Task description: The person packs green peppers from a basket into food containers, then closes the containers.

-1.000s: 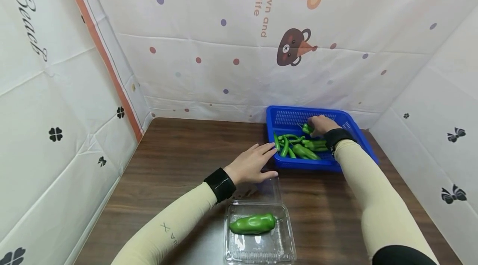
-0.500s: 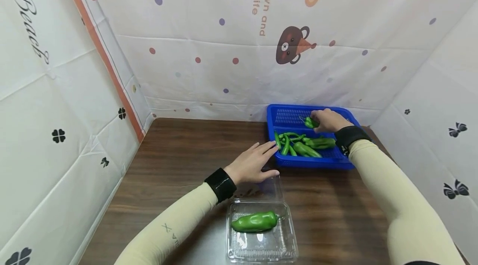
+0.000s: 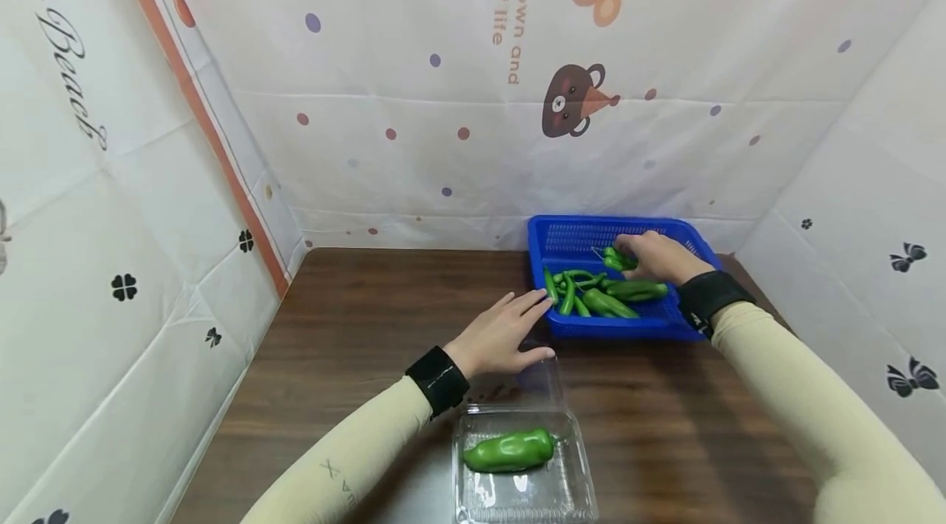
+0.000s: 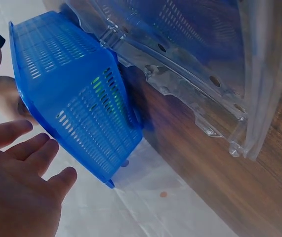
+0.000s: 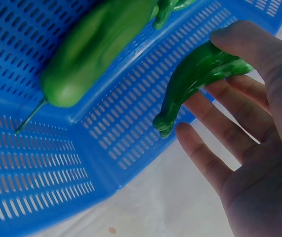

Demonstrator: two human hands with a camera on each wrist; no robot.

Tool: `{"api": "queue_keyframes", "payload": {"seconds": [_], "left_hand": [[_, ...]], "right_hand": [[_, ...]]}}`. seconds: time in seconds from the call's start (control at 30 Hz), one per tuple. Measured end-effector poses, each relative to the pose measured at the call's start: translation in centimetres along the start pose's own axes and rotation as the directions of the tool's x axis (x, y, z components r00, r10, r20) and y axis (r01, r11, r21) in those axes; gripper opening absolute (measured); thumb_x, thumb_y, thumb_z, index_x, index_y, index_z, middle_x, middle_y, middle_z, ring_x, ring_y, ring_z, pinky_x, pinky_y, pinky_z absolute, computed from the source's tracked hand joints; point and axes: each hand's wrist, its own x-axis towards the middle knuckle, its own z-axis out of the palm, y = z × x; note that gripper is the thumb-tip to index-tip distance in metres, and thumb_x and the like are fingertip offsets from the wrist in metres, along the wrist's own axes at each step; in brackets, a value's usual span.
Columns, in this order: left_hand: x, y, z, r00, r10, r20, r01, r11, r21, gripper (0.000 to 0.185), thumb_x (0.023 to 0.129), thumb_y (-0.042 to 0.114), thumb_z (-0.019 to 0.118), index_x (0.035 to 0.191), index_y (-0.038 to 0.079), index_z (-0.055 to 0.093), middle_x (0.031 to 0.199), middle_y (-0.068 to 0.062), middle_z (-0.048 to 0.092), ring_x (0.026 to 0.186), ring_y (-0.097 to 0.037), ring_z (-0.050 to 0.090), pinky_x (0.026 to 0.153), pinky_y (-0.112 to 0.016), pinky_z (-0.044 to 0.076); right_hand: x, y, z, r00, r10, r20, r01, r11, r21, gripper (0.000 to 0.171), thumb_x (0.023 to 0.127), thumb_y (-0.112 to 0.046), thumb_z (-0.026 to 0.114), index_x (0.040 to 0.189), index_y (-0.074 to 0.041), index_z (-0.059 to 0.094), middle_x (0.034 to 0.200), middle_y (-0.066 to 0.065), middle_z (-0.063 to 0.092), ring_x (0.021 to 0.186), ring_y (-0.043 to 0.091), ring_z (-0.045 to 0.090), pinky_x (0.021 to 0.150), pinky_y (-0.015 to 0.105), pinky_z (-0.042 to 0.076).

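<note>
both arms in long cream sleeves, close-fitting, reaching to the wrists. left sleeve [image 3: 347,458] bears small dark printed marks, an "x" and a triangle, on the forearm. black band at each wrist: left wristband [image 3: 438,380], right wristband [image 3: 708,299]. left hand [image 3: 502,333] and right hand [image 3: 660,255] bare, no gloves, no rings visible.

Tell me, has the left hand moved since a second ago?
No. The left hand stays flat on the table, fingertips beside the blue basket's near-left corner.
</note>
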Motion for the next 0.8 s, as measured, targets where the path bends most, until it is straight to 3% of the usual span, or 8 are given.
{"api": "queue_keyframes", "payload": {"seconds": [0.13, 0.4, 0.8], "left_hand": [[-0.2, 0.5, 0.6, 1.000, 0.009, -0.001, -0.009, 1.000, -0.026, 0.078, 0.102, 0.056, 0.056, 0.159, 0.007, 0.037, 0.163, -0.014, 0.036, 0.152, -0.022, 0.033, 0.124, -0.050, 0.028], [-0.1, 0.2, 0.6, 1.000, -0.013, 0.010, 0.013, 1.000, -0.029, 0.078, 0.101, 0.056, 0.057, 0.159, 0.007, 0.037, 0.164, -0.012, 0.035, 0.152, -0.021, 0.033, 0.125, -0.048, 0.024], [0.1, -0.3, 0.1, 0.999, -0.016, 0.034, 0.017, 1.000, -0.024, 0.079, 0.102, 0.057, 0.056, 0.159, 0.006, 0.038, 0.165, -0.012, 0.034, 0.153, -0.020, 0.031, 0.126, -0.047, 0.022]], "right_hand": [[-1.2, -0.1, 0.6, 1.000, -0.012, 0.003, 0.012, 1.000, -0.012, 0.041, 0.086, -0.014, 0.083, 0.121, 0.000, 0.066, 0.102, 0.010, 0.069, 0.091, 0.029, 0.068, 0.077, 0.051, 0.057], [-1.8, -1.0, 0.9, 0.999, -0.032, -0.011, 0.032, 0.999, 0.027, 0.043, 0.087, -0.012, 0.082, 0.125, 0.001, 0.065, 0.108, 0.015, 0.070, 0.099, 0.034, 0.069, 0.082, 0.052, 0.058], [-1.8, -2.4, 0.8, 0.998, -0.059, -0.026, 0.060, 0.998, 0.030, 0.041, 0.087, -0.011, 0.082, 0.123, -0.003, 0.065, 0.100, 0.008, 0.068, 0.085, 0.021, 0.064, 0.073, 0.044, 0.057]]}}
